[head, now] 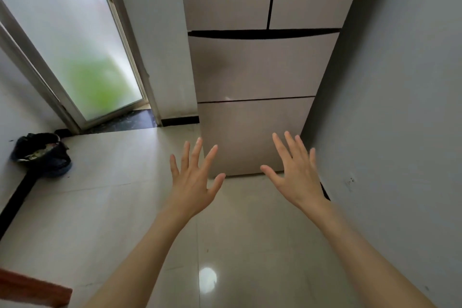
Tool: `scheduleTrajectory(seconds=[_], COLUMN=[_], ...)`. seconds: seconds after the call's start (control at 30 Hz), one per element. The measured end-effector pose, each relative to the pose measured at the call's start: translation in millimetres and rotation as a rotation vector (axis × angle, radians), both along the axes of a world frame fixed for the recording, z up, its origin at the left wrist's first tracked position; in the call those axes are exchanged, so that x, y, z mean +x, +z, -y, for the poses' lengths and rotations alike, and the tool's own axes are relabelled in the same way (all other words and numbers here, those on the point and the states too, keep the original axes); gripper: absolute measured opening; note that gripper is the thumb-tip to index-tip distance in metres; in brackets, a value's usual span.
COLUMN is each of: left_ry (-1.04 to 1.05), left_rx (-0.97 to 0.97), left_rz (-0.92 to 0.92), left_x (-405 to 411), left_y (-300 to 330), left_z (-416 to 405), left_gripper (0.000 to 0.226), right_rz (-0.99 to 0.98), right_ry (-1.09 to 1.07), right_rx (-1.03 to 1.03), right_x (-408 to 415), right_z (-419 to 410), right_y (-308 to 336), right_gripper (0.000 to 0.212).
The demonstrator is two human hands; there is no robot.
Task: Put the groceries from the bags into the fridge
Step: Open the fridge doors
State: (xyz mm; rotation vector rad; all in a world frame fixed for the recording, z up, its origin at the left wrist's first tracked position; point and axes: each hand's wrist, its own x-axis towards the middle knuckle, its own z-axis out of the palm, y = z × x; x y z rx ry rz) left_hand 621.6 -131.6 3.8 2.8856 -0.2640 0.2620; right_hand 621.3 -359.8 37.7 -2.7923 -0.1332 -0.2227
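Directly ahead stands a tall fridge, upright, its long axis vertical, front facing the viewer, seemingly with every door and drawer closed. Both the left hand and right hand hover before it, fingers spread, holding nothing. No grocery bags show. Opening an upper door first, pulling near the centre seam, would suit.

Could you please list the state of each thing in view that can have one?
Tall beige multi-door fridge: all doors and drawers closed.
Frosted glass door: appears closed.
Black-lined waste bin: open-topped, holding rubbish.
Left hand: fingers spread, holding nothing.
Right hand: fingers spread, holding nothing.
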Motion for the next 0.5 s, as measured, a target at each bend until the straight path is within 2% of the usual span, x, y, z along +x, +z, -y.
scheduleTrajectory(seconds=[0.27,0.5], left_ry=[-0.021,-0.075], left_rx=[0.015,0.0], left_rz=[-0.077,-0.075], left_x=[128,274], left_y=[-24,-15], left_z=[13,17], left_gripper=[0.075,0.077], right_rz=[-0.062,-0.04], right_ry=[-0.03,-0.092], right_rx=[-0.032,-0.028], right_x=[127,262], right_z=[18,21], right_y=[-13,-5], right_gripper=[0.074,0.075])
